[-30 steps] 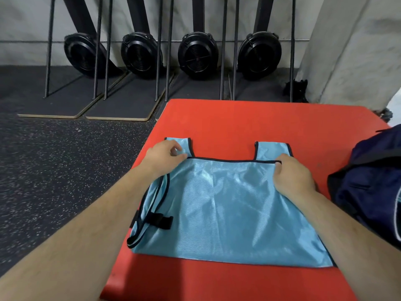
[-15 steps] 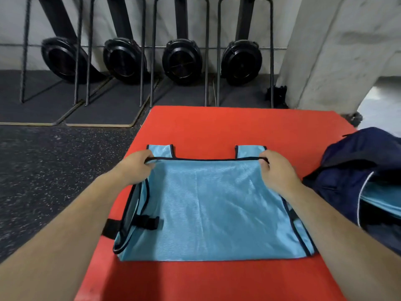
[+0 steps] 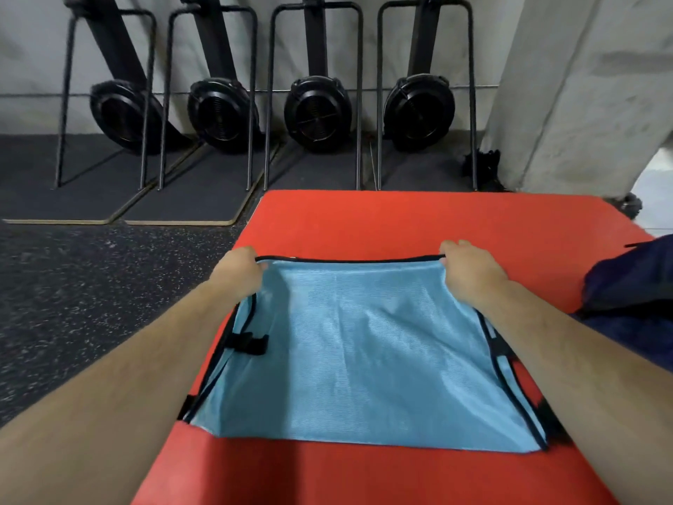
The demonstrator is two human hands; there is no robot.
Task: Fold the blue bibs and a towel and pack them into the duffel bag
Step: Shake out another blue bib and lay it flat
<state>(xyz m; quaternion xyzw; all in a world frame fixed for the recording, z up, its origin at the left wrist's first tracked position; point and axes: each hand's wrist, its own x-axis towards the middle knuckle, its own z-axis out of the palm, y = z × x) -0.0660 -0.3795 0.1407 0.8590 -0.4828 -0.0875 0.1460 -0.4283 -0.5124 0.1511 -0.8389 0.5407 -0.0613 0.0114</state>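
Note:
A light blue bib [image 3: 364,351] with black trim lies spread on the red mat [image 3: 400,220]. My left hand [image 3: 238,273] grips its far left corner and my right hand [image 3: 469,273] grips its far right corner. The far edge is raised a little off the mat and pulled taut between the hands. The shoulder straps are out of sight beneath that edge. A black side strap [image 3: 247,344] shows on the bib's left side. The dark navy duffel bag [image 3: 633,286] sits at the mat's right edge, partly cut off by the frame.
Several black rowing machines [image 3: 315,114] stand upright against the far wall on dark floor mats. A concrete pillar [image 3: 575,92] rises at the back right. Speckled black rubber floor [image 3: 91,304] lies left of the red mat.
Both hands moved to the bib's far corners and lifted the far edge; the shoulder straps that stuck out beyond the edge are no longer visible. The view shifted and the bag's opening left the frame.

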